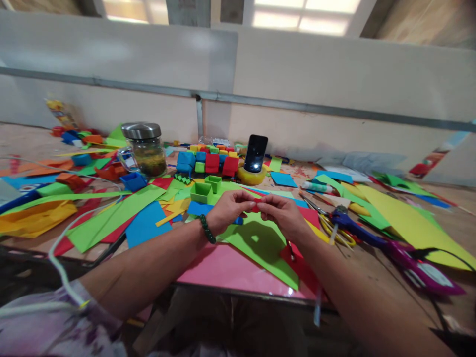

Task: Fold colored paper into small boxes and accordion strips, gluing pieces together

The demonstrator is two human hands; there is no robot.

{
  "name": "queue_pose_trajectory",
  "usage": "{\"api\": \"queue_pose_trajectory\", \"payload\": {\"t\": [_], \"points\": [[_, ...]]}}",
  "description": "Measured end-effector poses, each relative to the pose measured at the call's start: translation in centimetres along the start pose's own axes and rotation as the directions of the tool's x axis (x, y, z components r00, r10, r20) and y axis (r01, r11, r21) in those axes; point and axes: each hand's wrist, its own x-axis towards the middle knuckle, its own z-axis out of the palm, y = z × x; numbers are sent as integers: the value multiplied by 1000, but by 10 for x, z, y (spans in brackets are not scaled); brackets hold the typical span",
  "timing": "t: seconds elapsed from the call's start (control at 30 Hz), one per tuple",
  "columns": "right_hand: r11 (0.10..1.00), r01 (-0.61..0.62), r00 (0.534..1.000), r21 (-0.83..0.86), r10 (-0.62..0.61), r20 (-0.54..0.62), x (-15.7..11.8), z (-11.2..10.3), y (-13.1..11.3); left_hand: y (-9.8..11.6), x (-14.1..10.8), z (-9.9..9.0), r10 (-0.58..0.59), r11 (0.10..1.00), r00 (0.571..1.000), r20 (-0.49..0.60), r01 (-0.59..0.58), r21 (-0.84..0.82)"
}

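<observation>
Fingertips of my left hand (229, 210) and my right hand (281, 215) meet in a pinch over the work area. Between them shows a small red paper piece (256, 205), mostly covered by the fingers. Below lies a green paper sheet (260, 243) on a pink board (219, 270), with red paper (303, 267) by my right wrist. Just beyond my left hand stand a green open paper box (201, 193) and a smaller green box (213, 183). A blue paper strip (199, 208) sits beside my left fingers.
Colourful paper cubes (211, 162) are stacked behind, near a phone (256, 152) on a yellow tape roll (251, 175). At left stands a lidded glass mug (144, 151). Scissors (336, 233) and a purple glue gun (420, 267) lie at right. A white cable (59, 248) crosses the left side.
</observation>
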Motion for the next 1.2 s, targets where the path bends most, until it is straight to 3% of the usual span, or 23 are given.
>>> {"api": "queue_pose_trajectory", "payload": {"t": [0.47, 0.93, 1.2], "points": [[996, -22, 998, 87, 27, -56, 0, 2, 2, 2, -1, -3, -80, 996, 997, 21, 80, -34], [989, -65, 997, 129, 70, -38, 0, 5, 3, 1, 1, -1, -9, 996, 999, 49, 13, -88], [987, -67, 997, 147, 74, -36, 0, 7, 4, -3, 2, -2, 7, 1000, 1000, 23, -6, -29]]}}
